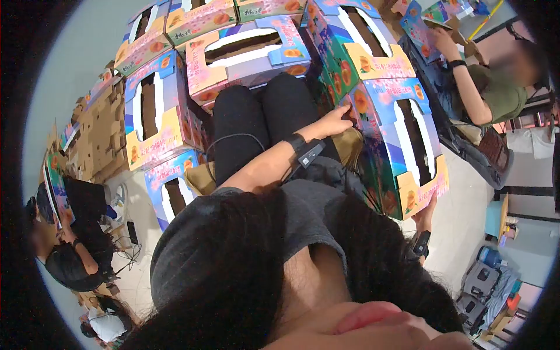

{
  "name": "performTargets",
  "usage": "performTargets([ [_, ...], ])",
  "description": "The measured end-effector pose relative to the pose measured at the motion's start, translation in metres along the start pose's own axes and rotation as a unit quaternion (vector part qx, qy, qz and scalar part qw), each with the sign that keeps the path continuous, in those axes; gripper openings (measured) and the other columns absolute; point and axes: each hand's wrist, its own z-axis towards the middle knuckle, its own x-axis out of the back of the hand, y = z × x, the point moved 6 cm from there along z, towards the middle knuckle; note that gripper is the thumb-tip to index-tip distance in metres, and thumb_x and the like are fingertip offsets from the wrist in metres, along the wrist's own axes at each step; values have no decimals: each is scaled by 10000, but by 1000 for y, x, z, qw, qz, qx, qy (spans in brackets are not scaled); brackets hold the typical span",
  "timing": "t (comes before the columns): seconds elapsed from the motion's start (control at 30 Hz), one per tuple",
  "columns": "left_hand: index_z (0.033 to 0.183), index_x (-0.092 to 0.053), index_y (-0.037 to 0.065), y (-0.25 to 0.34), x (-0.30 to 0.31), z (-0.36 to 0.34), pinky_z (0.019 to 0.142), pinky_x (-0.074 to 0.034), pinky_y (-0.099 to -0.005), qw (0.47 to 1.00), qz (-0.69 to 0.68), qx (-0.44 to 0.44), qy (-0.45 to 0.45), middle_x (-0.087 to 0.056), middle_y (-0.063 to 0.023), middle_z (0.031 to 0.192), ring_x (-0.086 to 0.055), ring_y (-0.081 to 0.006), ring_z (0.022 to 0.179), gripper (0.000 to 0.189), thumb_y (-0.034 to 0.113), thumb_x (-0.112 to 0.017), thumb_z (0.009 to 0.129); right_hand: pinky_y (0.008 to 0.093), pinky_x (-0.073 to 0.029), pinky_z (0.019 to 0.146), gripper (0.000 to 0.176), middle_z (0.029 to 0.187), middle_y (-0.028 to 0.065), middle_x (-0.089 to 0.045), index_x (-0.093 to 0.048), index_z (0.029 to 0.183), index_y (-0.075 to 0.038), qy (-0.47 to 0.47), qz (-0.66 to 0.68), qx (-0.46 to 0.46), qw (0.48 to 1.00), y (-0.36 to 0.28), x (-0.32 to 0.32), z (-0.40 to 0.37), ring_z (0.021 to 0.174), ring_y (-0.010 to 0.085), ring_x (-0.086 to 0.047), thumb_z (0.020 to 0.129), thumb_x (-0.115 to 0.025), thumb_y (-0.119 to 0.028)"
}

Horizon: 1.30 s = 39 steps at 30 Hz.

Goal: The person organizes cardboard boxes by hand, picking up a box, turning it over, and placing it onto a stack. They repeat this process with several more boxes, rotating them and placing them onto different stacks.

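Note:
A colourful peach-print carton [386,140] with a long white-edged opening in its top stands at the right of my legs. My left hand [338,121] reaches across my lap, its fingertips pressed against the carton's left side. At the near right corner, my right hand [426,214] holds the carton's lower edge, its fingers partly hidden by the box. Both wrists wear dark bands. Behind this carton and touching it or nearly so, another like carton [356,41] stands.
More printed cartons [248,49] stand beyond my knees and at the left [154,111]. Flat brown cardboard [99,137] lies at the far left. One person [504,87] works at the upper right, another [73,251] at the left. Grey cases [481,280] stand at the lower right.

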Motion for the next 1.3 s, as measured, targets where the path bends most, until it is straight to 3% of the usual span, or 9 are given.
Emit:
performTargets([
  [0.03,1412,-280,-57,14,-1,-10,1101,-257,-322,999,-32,14,-30,-300,-311,1438,-280,-347,1374,746,195,-606,790,381,-492,828,853,1242,126,-530,-371,1375,-125,50,-67,-1,997,-11,6,-9,1055,230,-575,810,-363,-763],
  [0.13,1406,-288,-64,1,0,-3,1073,-303,-328,995,77,-55,23,-358,-307,1405,-352,-345,1333,756,208,-623,784,454,-453,829,862,1146,128,-537,-407,1349,-125,195,-165,46,966,-42,38,-22,991,251,-544,778,-425,-770],
  [0.3,1405,-290,-66,8,-2,-6,1004,-376,-314,998,30,-58,13,-450,-247,1351,-472,-279,1227,711,154,-597,802,451,-436,902,881,1306,242,-482,-356,1397,-5,307,-300,169,887,-125,65,1,1165,346,-501,809,-514,-642],
  [0.37,1414,-273,-68,9,-1,-6,1049,-335,-305,999,17,-51,-7,-381,-220,1429,-399,-262,1303,696,124,-563,811,427,-423,936,862,1294,285,-488,-392,1359,53,258,-390,185,864,-153,50,29,1190,362,-496,808,-558,-588],
  [0.53,1391,-324,-48,5,-4,-1,895,-433,-295,996,-10,-83,-41,-564,-97,1187,-524,-175,1065,625,75,-542,818,385,-403,980,798,1223,333,-530,-488,1254,120,147,-471,230,839,-175,11,116,1188,364,-519,806,-613,-528],
  [0.73,1419,-260,-66,-20,-9,14,1034,-351,-317,995,30,-47,-77,-434,-195,1389,-434,-242,1262,680,103,-555,831,337,-444,733,578,838,113,-582,-553,1043,54,122,-473,309,816,-186,-98,78,808,203,-549,794,-697,-448],
  [0.9,1314,-441,-30,3,-9,2,934,-412,-317,996,-21,-7,-88,-559,-162,1194,-518,-231,1098,545,148,-585,820,367,-451,810,653,948,218,-616,-528,1099,74,114,-477,373,787,-179,-90,95,910,309,-599,818,-646,-504],
  [0.93,1319,-440,-28,1,-11,5,919,-420,-312,996,-15,-3,-93,-564,-160,1189,-524,-228,1090,556,150,-587,813,391,-434,874,676,1065,264,-603,-518,1137,70,132,-536,275,787,-183,-102,80,1018,371,-583,827,-619,-522],
  [1.3,1302,-411,-79,-10,-15,8,872,-440,-329,996,4,34,-82,-560,-200,1168,-520,-253,1079,613,222,-622,813,437,-404,964,752,1231,275,-537,-462,1284,32,205,-558,353,722,-172,-101,82,1152,417,-508,845,-545,-574],
])
